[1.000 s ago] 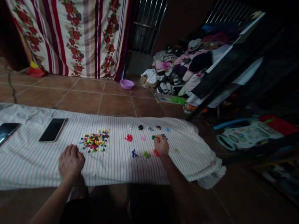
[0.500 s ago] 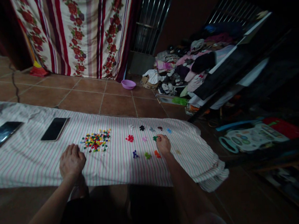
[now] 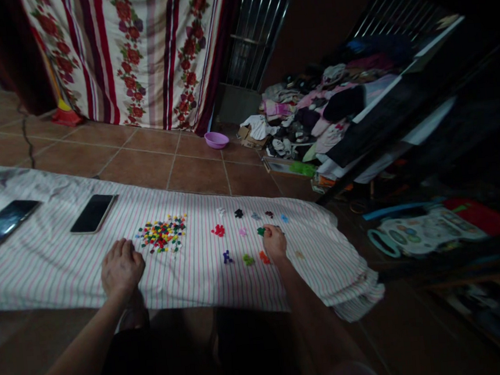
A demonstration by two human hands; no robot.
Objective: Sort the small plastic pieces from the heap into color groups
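Note:
My right hand [image 3: 275, 242] is over the right part of the striped cloth, thumb and fingers pinched together at a small pile of green beads [image 3: 261, 231]. Whatever sits between the fingertips is hidden. Around it lie little single-colour piles: pink beads [image 3: 243, 232], orange beads [image 3: 264, 257], lime green beads [image 3: 248, 259], red beads [image 3: 218, 230], dark blue beads [image 3: 227, 257] and black beads [image 3: 239, 213]. My left hand [image 3: 123, 267] rests on the cloth with its fingers curled in, no object showing, just left of a mixed heap of colourful beads [image 3: 163, 234].
Two phones [image 3: 93, 213] lie on the left of the striped cloth [image 3: 188, 286]. Beyond it, a purple basin [image 3: 216, 139] stands on the tiled floor before a floral curtain [image 3: 151, 56]. Heaped clothes [image 3: 309, 112] and a toy board [image 3: 429, 231] are at the right.
The view has shifted very slightly. My right hand stays at the green pile, with a little more of the green showing beside its fingertips. My left hand stays put.

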